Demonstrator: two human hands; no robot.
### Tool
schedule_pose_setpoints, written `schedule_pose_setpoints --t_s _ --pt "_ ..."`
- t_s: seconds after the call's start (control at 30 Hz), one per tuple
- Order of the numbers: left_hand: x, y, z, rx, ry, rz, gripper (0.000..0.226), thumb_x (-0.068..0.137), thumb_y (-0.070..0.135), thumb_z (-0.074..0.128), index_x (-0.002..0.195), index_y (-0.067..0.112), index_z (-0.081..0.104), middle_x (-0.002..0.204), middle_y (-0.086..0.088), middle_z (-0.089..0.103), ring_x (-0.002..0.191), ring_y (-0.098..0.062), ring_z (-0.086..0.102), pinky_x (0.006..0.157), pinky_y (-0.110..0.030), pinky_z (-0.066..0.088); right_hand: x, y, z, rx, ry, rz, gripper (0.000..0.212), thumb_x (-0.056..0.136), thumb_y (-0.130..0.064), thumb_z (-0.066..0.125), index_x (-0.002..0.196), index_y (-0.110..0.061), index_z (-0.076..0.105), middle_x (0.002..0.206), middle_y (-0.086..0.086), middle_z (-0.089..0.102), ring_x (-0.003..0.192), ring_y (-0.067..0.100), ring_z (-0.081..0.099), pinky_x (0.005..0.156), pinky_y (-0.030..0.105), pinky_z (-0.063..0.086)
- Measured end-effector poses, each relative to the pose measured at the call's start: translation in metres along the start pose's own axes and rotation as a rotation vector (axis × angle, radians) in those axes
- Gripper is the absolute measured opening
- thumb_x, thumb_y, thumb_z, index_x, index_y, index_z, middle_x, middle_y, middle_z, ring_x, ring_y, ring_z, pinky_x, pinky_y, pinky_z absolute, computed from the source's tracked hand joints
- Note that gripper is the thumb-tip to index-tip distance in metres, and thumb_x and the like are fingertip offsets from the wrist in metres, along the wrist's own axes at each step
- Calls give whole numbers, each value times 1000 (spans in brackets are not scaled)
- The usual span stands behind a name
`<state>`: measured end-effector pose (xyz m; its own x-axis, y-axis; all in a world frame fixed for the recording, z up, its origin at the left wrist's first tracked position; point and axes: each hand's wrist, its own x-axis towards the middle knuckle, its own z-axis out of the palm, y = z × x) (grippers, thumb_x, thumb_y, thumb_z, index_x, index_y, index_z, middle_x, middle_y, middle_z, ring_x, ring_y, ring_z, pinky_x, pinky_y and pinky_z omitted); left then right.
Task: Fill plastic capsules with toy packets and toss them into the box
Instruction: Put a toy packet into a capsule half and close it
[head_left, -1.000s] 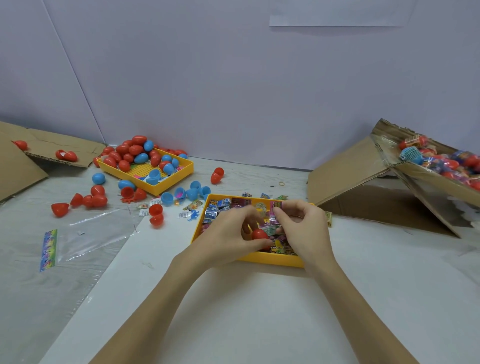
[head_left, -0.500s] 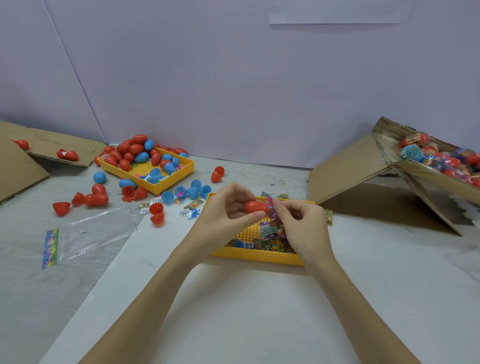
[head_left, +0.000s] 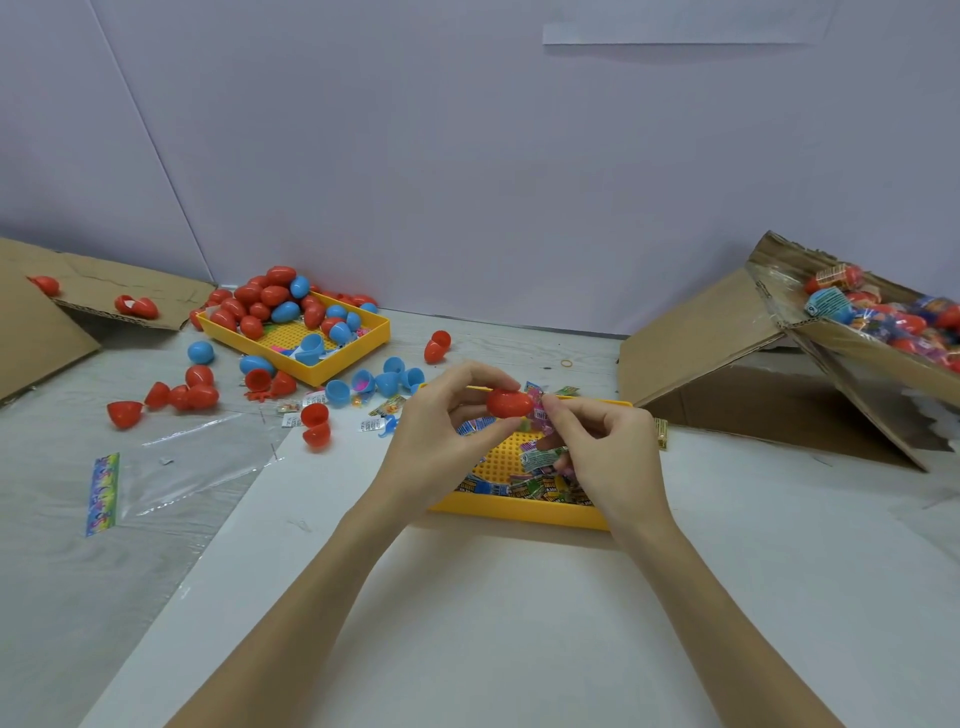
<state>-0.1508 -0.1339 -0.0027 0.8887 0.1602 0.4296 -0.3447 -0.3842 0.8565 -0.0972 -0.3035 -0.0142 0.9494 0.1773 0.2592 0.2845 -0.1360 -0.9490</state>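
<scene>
Two hands | left hand (head_left: 441, 441) grips red capsule (head_left: 509, 402) | right hand (head_left: 608, 452) pinches toy packet (head_left: 540, 410)

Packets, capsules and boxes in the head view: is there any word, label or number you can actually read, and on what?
None can be read.
Packet pinched by the right hand at the red capsule held in the left hand: print blurred.
Packets in the near yellow tray: print too small.
Striped strip on the clear bag: pattern only, blurred.
Wrapped capsules in the cardboard box: labels too small.
</scene>
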Motion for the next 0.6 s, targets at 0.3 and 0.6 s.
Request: schedule_pose_setpoints --t_s 0.3,0.6 --pt "-2 1 5 -10 3 8 30 92 14 74 121 20 69 120 0 65 113 -10 67 95 -24 56 -3 -7 -1 84 -124 18 17 100 -27 65 103 -18 79 85 -6 79 68 12 75 55 15 52" --pt "0 4 2 -109 27 -95 33 85 16 82 114 16 68 111 4 74 103 -11 73 89 -25 59 -2 -15 -6 270 -168 70 17 89 -22 78 106 -18 77 96 -3 80 88 14 76 76 20 59"
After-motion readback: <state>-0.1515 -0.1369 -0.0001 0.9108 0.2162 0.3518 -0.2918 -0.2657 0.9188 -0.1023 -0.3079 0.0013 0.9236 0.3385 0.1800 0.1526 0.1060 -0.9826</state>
